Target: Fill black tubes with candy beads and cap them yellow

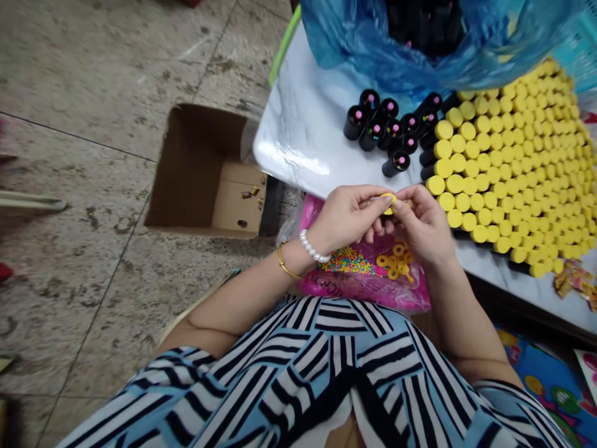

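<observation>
Close to the table's front edge, my left hand (357,214) and my right hand (422,221) meet with fingertips pinched on a small round yellow cap (388,203). Part of the cap is hidden by the fingers. Under my hands, in a pink bag (364,292), lie small multicoloured beads (349,261) and loose yellow ring-shaped pieces (395,260). Beyond my fingers stand several open black tubes (396,164) with pink tips showing inside. A dense block of yellow-capped black tubes (501,186) fills the table's right side.
A blue plastic bag (354,46) holding black pieces is at the back of the white marbled table (298,137). On the floor at left sits an open cardboard box (196,168) with a few small bits inside. Wrapped bits (576,280) lie at the right edge.
</observation>
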{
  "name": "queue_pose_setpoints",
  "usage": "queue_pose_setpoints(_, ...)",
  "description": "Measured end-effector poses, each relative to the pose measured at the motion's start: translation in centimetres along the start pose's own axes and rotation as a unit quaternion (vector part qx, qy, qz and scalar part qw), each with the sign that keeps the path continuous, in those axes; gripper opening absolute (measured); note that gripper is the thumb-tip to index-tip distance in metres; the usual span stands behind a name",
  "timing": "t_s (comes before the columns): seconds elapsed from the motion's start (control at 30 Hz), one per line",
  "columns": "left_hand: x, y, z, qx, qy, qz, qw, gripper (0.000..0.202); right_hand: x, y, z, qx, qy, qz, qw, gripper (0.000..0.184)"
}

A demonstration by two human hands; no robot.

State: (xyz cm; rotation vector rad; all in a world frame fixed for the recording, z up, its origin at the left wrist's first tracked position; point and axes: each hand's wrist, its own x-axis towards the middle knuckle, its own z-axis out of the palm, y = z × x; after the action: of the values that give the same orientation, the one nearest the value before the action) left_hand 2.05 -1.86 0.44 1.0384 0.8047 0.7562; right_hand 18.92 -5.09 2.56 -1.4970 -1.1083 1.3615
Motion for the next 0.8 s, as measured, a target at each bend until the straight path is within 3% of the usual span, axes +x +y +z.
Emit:
queue_pose_setpoints(0.27, 0.1, 1.1, -0.1, -0.019, -0.025, -0.028, 0.999, 0.043, 0.0, -0.4, -0.2, 0.071, -0.012, 0.037, 0.997, 0.037)
queue_pose_setpoints(0.47, 0.8, 0.2, 0.4, 0.05, 0.029, 0.005, 0.998, 0.036, 0.4, -0.8, 0.3, 0.106, -0.017, 0.047, 0.993, 0.035)
queue_pose_setpoints(0.57, 0.3, -0.1, 0.0, 0.068, 0.012, 0.018, 0.997, 0.032, 0.0, -0.5, 0.7, 0.098, -0.009, 0.037, 0.994, 0.036)
queue_pose_setpoints(0.63, -0.4, -0.1, -0.5, 0.102, -0.01, 0.049, 0.994, 0.026, -0.2, -0.1, 0.8, 0.1, 0.003, 0.024, 0.995, 0.039)
queue_pose_setpoints(0.7, -0.9, 0.0, -1.0, 0.182, -0.009, 0.122, 0.976, 0.036, -0.2, 0.3, 0.8, 0.108, 0.011, 0.016, 0.994, 0.043)
queue_pose_setpoints(0.8, -1.4, 0.1, -1.1, 0.318, 0.03, 0.246, 0.915, 0.049, -0.4, 0.6, 0.8, 0.119, 0.006, 0.013, 0.993, 0.041)
